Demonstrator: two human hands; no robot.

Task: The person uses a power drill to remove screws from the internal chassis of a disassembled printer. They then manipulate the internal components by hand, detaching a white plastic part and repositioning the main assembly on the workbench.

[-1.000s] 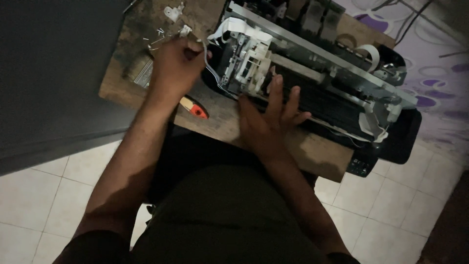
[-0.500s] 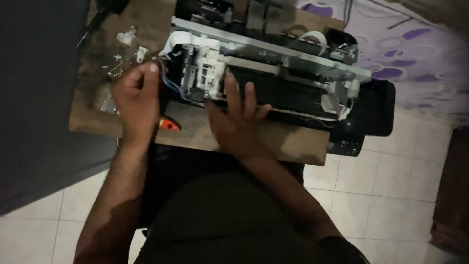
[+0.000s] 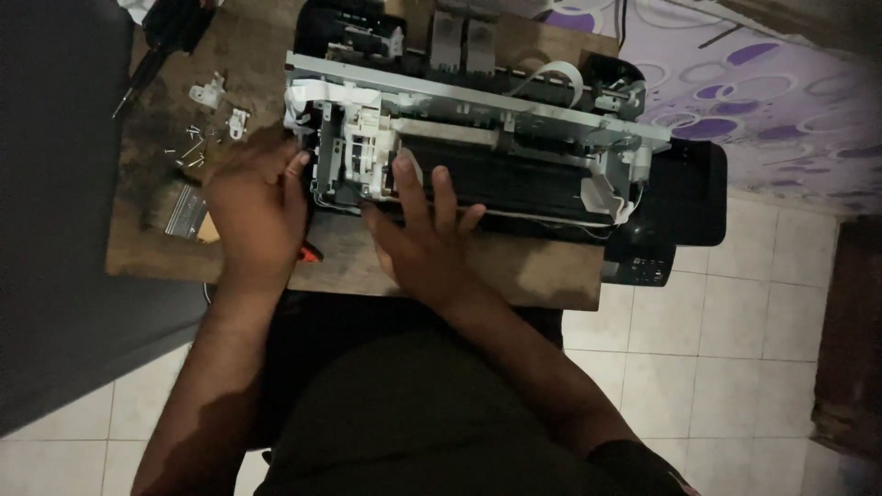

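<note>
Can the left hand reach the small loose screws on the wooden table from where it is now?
Probably yes. The left hand rests at the printer's left end, and the screws lie just beyond it on the bare table, with nothing between.

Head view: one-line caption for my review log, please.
Both hands, left hand and right hand, rest on an opened printer on a wooden table; loose screws nearby.

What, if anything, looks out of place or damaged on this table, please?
The printer lies stripped of its cover, its metal frame and white inner parts bare. Loose screws and small white parts are scattered on the wooden table beside the left hand.
</note>
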